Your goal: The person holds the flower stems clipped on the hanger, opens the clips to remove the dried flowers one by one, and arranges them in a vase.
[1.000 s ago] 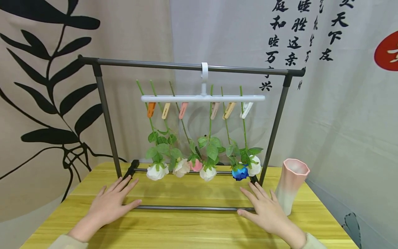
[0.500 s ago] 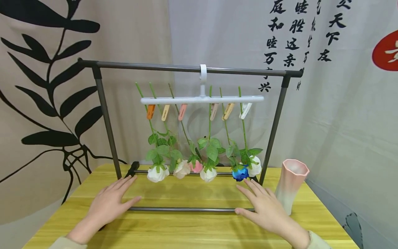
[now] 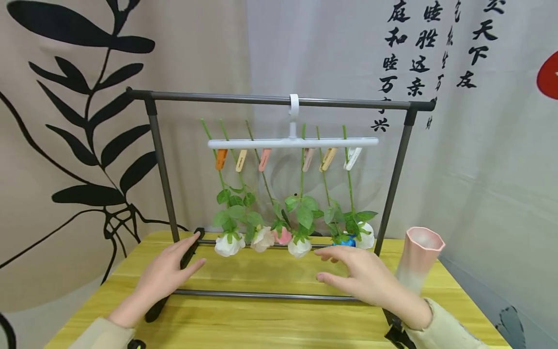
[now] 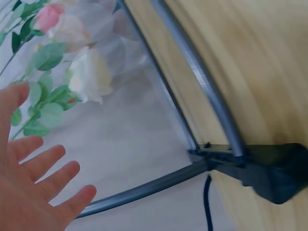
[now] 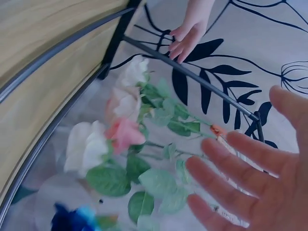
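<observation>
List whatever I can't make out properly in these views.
- Blue rose: lower petals hidden behind the right hand in the head view; blurred and cut off by the bottom edge in the right wrist view.
- Pink-and-white vase: base hidden behind the right arm, head view.
- Red emblem: cut off by the right edge, head view.
- Left hand: cut off by the left and bottom edges, left wrist view.
</observation>
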Available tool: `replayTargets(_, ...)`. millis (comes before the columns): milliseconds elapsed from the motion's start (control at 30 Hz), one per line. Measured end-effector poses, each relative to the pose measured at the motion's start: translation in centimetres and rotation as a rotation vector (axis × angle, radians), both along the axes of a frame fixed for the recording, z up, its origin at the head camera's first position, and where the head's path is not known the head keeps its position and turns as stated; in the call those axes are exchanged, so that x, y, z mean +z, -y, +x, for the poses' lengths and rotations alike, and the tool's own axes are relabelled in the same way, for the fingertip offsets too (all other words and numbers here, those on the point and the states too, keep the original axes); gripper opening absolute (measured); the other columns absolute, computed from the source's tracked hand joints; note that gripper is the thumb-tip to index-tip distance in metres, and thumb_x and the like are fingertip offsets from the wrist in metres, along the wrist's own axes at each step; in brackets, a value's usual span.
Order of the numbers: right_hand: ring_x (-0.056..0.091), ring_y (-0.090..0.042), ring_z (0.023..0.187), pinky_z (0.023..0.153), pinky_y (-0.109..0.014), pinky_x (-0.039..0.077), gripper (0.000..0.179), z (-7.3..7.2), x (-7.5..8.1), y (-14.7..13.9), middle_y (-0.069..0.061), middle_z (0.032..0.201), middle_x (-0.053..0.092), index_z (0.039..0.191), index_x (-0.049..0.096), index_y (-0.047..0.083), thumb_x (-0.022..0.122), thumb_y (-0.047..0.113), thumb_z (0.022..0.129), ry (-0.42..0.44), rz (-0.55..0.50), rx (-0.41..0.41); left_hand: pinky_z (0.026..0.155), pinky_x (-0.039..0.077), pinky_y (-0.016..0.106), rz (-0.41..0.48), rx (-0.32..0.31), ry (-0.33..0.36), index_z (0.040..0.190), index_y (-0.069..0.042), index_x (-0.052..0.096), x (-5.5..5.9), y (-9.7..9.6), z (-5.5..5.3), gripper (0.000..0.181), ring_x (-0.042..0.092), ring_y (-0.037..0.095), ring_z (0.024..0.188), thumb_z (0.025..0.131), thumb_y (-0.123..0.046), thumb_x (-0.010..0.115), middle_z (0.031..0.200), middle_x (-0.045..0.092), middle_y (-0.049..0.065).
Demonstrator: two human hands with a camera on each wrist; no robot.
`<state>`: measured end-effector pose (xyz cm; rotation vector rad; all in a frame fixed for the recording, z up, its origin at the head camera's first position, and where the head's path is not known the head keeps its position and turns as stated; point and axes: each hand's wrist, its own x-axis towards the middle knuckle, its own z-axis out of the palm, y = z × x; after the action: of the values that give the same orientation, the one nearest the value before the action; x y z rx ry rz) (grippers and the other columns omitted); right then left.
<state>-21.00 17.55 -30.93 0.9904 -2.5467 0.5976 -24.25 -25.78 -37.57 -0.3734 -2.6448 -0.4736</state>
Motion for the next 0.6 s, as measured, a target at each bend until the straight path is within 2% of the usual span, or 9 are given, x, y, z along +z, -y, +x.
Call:
replayTargets(133,0.062,-0.007,0.092,0.076,-0.031,0.052,0.038,-1.3,1.1,2.1,0.012,0.109,0.067,0.123,0.065,0.024,0.066,0.045,0.091,0.052,-0.111,0.089,0.091,0.041,0.062,0.062,-0.013,-0.005,0.149,-0.011,0.038,1.1,-0.2,-0.3,0.075,0.049,0.045,0.121,0.093,-0.057,0.055,0.141,0.048,0.021)
replayTargets(333,0.062,-0.007,0.089,0.074,-0.033,0.050,0.032,-3.5,2.3,5.4,0.010,0.110,0.066,0.123,0.066,0.022,0.067,0.033,0.093,0.132,-0.250,0.168,0.096,0.039,0.061,0.158,-0.063,-0.021,0.150,-0.011,0.036,3.5,-0.8,-1.4,0.071,0.045,0.042,0.126,0.095,-0.051,0.056,0.145,0.044,0.019)
replayTargets(500,0.065,-0.010,0.086,0.069,-0.032,0.053,0.034,-5.1,3.1,8.0,0.003,0.113,0.067,0.125,0.064,0.014,0.068,0.025,0.093,0.138,-0.350,0.242,0.094,0.041,0.060,0.238,-0.081,-0.015,0.149,-0.008,0.038,4.8,-1.1,-2.3,0.067,0.047,0.042,0.125,0.097,-0.046,0.056,0.143,0.046,0.020)
replayTargets(600,0.065,-0.012,0.089,0.071,-0.032,0.054,0.038,-6.0,3.7,9.5,0.001,0.114,0.067,0.128,0.062,0.014,0.068,0.026,0.093,0.149,-0.405,0.285,0.093,0.044,0.058,0.310,-0.088,-0.002,0.148,-0.007,0.039,5.3,-1.2,-3.1,0.067,0.049,0.040,0.124,0.097,-0.047,0.055,0.141,0.048,0.021)
